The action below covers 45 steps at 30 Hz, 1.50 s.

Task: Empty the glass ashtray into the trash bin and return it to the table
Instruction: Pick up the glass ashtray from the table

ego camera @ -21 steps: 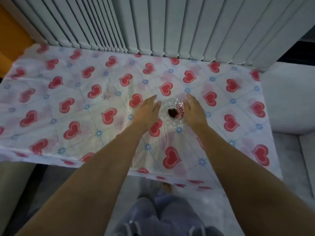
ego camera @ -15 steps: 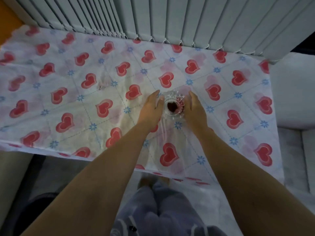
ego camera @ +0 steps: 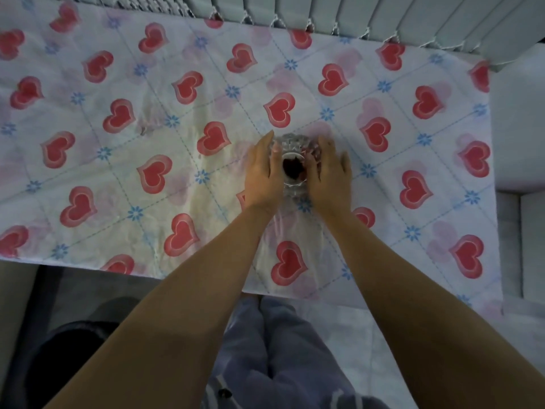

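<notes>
Glass: the cut-glass ashtray [ego camera: 294,165] sits on the table's heart-print tablecloth [ego camera: 153,119], near the middle and a little toward the right end, with something dark in its bowl.
Left hand: the left hand [ego camera: 263,176] lies against the ashtray's left wall, fingers pointing forward and curled onto the rim, grasping it.
Right hand: the right hand [ego camera: 329,175] mirrors it on the right wall, fingers wrapped over the edge, clasping the glass too.
Contact with cloth: I cannot tell whether the base has left the cloth; it looks set down or barely raised.
Step in hand: judging by the task, this is the pick-up before the walk to the bin.
Doing it well: the faceted glass looks heavy and slick, so both palms should press evenly and lift straight up; keeping the ashtray level should hold the dark contents inside, and a slow rise should avoid dragging the loose cloth along.
Bin: a dark rounded shape [ego camera: 70,358] shows on the floor at lower left; whether it is the trash bin I cannot say.
Change from half a second ago: the hands have closed in from beside the glass to fully around it, fingers now overlapping the rim, and the view has tipped lower, showing less of the vertical blinds [ego camera: 383,16].
</notes>
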Available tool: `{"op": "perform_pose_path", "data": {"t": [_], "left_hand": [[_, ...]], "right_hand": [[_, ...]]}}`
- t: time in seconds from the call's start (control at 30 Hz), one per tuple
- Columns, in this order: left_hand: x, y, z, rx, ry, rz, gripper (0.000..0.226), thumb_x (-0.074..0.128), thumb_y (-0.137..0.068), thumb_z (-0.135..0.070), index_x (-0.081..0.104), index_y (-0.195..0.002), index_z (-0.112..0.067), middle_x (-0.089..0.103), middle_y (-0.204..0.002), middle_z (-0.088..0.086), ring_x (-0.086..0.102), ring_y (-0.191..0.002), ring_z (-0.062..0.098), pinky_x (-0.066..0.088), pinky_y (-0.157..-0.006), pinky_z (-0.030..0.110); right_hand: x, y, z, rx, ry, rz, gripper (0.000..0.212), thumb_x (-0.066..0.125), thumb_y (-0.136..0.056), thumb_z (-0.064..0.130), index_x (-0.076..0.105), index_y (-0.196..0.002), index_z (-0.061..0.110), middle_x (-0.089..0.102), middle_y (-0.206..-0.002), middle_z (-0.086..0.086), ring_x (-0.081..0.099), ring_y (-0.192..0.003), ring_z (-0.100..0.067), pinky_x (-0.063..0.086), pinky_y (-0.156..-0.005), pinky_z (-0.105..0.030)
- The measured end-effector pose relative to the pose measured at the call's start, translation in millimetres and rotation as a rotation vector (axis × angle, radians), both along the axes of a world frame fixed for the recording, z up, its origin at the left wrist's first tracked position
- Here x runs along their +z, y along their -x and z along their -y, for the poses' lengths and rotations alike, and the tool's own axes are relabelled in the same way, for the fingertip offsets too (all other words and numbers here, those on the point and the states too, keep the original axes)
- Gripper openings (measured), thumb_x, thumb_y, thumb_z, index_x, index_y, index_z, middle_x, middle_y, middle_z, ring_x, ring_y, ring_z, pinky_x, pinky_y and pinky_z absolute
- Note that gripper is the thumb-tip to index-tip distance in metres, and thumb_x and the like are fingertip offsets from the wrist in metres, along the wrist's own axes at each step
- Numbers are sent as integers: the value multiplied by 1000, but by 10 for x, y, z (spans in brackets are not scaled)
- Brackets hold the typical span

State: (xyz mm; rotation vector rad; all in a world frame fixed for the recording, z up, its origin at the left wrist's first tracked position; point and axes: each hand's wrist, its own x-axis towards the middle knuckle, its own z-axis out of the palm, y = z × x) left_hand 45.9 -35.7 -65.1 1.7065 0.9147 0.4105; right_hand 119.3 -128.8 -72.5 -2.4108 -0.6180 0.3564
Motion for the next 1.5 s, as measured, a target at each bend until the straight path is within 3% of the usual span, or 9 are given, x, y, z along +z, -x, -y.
{"op": "perform_pose_path", "data": {"t": [0.1,0.37,0.57,0.73,0.8,1.13,1.23,1.37,1.5], "left_hand": [[-54,-16,17,-10,-59,-22,55,29,-101,-42,46,-145,-15,48,-150,5,37,-143,22,28,-120,46],[-3,-95,76,60,-25,-1,49,27,-106,-36,42,-148,-18,43,-154,2,20,-150,19,14,-125,46],[218,-69,93,152,191,99,50,30,-104,-41,45,-147,-21,44,-153,0,34,-145,16,27,-122,43],[581,-73,10,176,389,145,50,30,-104,-42,53,-141,-19,48,-151,-1,43,-135,10,29,-118,32],[705,-62,-25,175,455,154,52,32,-101,-50,60,-134,-21,52,-148,1,47,-136,16,32,-118,40],[1015,106,32,142,501,209,65,40,-83,-71,65,-126,-30,62,-138,1,55,-131,22,38,-114,50],[1146,164,36,137,471,207,54,41,-88,-64,68,-122,-31,63,-135,-4,57,-126,15,38,-114,41],[1277,208,28,131,424,222,39,37,-105,-32,64,-130,-20,53,-98,-32,52,-90,-16,34,-96,18],[1339,271,13,144,453,197,40,41,-103,-32,59,-137,-21,52,-117,-19,44,-116,-1,30,-101,22]], "right_hand": [[-29,3,-6,-9,15,21,53,31,-106,31,35,-152,5,36,-160,-14,28,-151,-28,7,-126,-44],[-18,81,-66,-51,-37,-50,59,24,-103,36,41,-148,3,42,-156,-17,31,-150,-29,6,-127,-44],[133,179,-93,-146,-303,-174,49,28,-101,39,54,-130,10,63,-131,-10,58,-123,-29,39,-110,-57],[464,195,-95,-230,-481,-273,46,36,-104,36,49,-141,12,59,-140,-6,56,-129,-21,46,-109,-45],[583,181,-93,-238,-518,-277,40,38,-106,33,51,-139,13,60,-137,-4,58,-124,-19,48,-106,-37],[1009,175,-132,-375,-700,-338,16,48,-104,28,57,-99,16,62,-90,11,58,-81,0,47,-79,-20],[1058,195,-122,-386,-719,-341,22,48,-104,23,65,-108,10,65,-92,10,63,-89,-9,52,-87,-30],[1151,182,-128,-428,-723,-394,25,46,-104,21,69,-111,13,69,-99,7,66,-101,-16,54,-93,-32],[1237,200,-134,-401,-744,-421,27,45,-105,20,69,-114,14,70,-107,4,66,-105,-15,53,-92,-28]]}}
